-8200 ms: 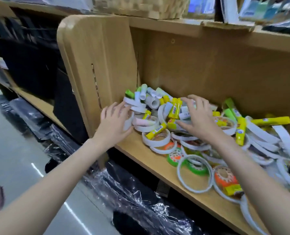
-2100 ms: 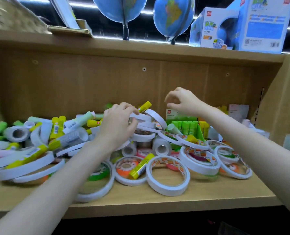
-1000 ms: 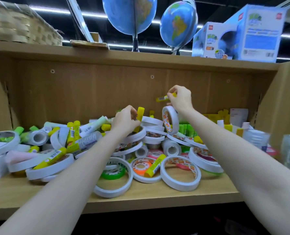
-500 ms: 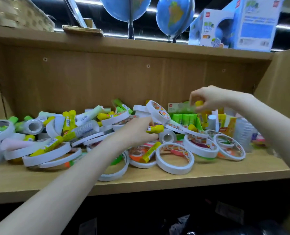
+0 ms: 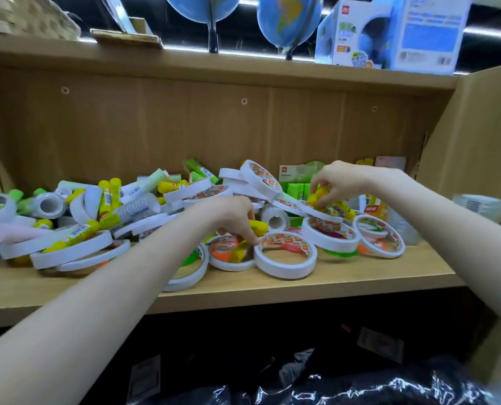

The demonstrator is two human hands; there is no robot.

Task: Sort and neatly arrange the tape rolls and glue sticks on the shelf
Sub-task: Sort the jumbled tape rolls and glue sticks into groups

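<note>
A jumbled heap of white tape rolls [image 5: 286,255] and yellow and green glue sticks [image 5: 109,197] covers the wooden shelf [image 5: 331,283]. My left hand [image 5: 229,219] reaches into the middle of the heap, its fingers curled round a yellow glue stick [image 5: 259,226], fingertips down by an orange-cored roll [image 5: 229,252]. My right hand [image 5: 338,181] hovers over the right side of the heap and pinches another yellow glue stick [image 5: 319,198] above a tape roll. A box of green glue sticks [image 5: 297,188] stands upright at the back.
The shelf's back panel [image 5: 243,133] and right side wall [image 5: 477,133] close in the compartment. Clear tape stacks [image 5: 477,206] stand at the far right. Two globes [image 5: 287,19] and blue boxes [image 5: 395,33] sit on the shelf above. Plastic-wrapped dark goods [image 5: 360,387] lie below.
My right hand has come down from the back right and now pinches a yellow glue stick over the tapes. My left hand has shifted slightly lower and right, still holding its glue stick.
</note>
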